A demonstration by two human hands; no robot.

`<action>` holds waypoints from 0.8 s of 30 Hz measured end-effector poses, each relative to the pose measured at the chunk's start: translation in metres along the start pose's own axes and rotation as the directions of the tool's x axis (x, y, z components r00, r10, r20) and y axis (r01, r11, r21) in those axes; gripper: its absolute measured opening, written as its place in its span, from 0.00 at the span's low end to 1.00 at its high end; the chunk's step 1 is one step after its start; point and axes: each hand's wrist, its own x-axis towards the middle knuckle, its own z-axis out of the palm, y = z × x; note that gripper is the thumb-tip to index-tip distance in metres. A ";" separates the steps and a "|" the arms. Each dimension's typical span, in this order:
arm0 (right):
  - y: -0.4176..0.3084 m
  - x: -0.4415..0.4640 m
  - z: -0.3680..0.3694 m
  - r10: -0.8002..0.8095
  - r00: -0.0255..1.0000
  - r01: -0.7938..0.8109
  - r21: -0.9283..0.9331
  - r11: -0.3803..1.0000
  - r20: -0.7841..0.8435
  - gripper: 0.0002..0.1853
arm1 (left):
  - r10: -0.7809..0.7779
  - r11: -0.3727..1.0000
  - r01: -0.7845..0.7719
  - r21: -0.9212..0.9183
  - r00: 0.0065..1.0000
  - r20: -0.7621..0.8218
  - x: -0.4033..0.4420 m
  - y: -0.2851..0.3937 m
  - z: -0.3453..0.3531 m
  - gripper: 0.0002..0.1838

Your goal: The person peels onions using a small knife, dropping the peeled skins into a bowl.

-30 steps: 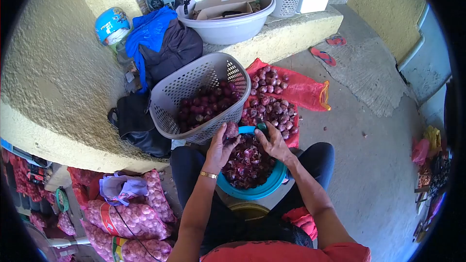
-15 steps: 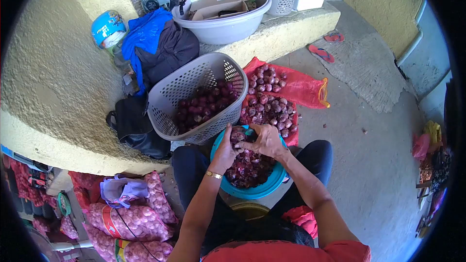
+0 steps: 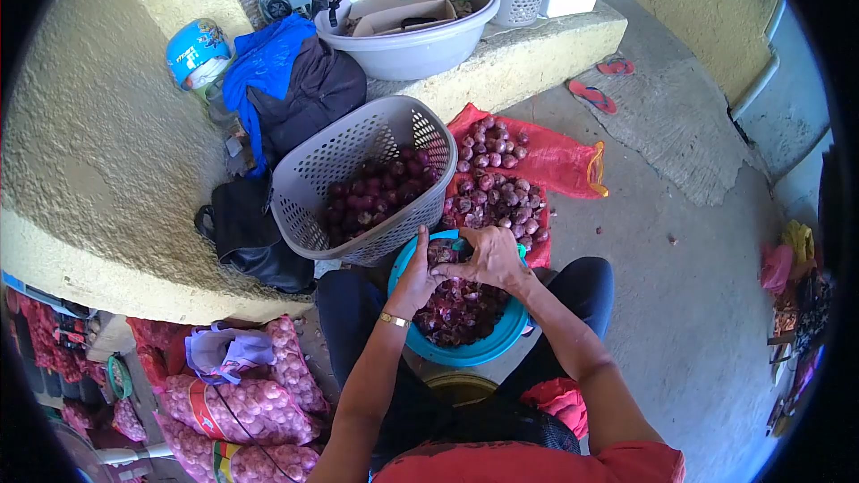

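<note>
Grey concrete flr point(image 3: 680, 304), yellow wall point(image 3: 98, 116); blue helmet point(image 3: 195, 48) lettering unreadable. Nr basin's point(image 3: 474, 357) far edge, my L hand point(image 3: 415, 283) clasps onion point(image 3: 440, 253); R hand point(image 3: 493, 259) curls round part-hidden green tool point(image 3: 523, 251).

Your left hand point(image 3: 417, 279) and right hand point(image 3: 494, 259) meet at centre, fingers curled inward; both forearms angle inward, left wrist banded.

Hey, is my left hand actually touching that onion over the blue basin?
Touching. The head view shows the left hand cupped against the side of the onion.
</note>
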 end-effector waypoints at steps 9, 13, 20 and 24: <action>0.005 -0.002 0.005 -0.063 0.998 0.064 -0.089 0.994 0.014 0.36 | 0.029 0.946 0.005 0.324 0.994 -0.101 -0.001 0.000 -0.005 0.34; 0.008 -0.003 0.008 -0.046 0.994 0.058 -0.124 0.991 0.097 0.35 | 0.022 0.952 0.019 0.306 0.991 -0.132 -0.002 -0.004 -0.005 0.34; 0.018 -0.009 0.026 -0.085 0.996 0.087 -0.033 0.996 0.041 0.37 | 0.027 0.972 0.020 0.233 0.980 -0.196 -0.003 -0.006 0.002 0.32; 0.018 -0.014 0.036 -0.051 0.997 0.051 0.002 0.999 0.060 0.36 | 0.006 0.981 0.027 0.190 0.985 -0.172 0.001 -0.012 -0.014 0.31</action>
